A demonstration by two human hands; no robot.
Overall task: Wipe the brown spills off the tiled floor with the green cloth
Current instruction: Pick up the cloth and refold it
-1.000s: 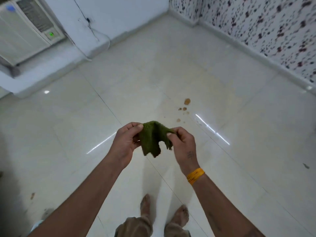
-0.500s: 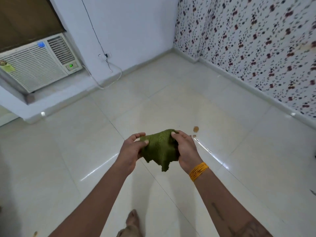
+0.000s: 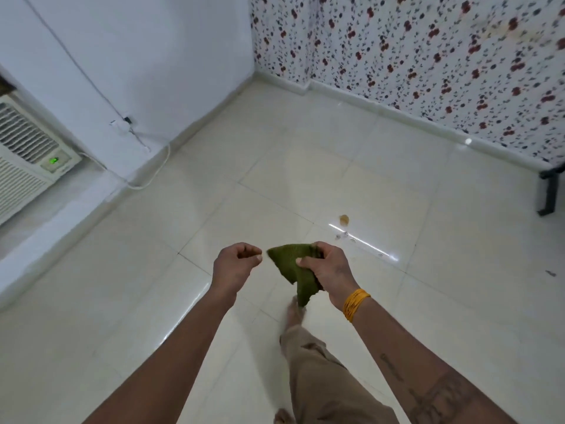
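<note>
In the right hand [image 3: 328,270], a firm grip bunches the crumpled green terry cloth [image 3: 293,270]; the left hand [image 3: 237,264], just beside it, curls loosely, holding nothing. Brown spill spots [image 3: 344,219] lie on the glossy cream tiled floor [image 3: 428,286] ahead. Wiping not started; next, crouch and reach forward.

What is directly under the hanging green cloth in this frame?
Beneath the green cloth, held in the right hand, a bare foot shows on the tiled floor. The cloth's tip hides the toes. The brown spill lies farther ahead, uncovered.
</note>
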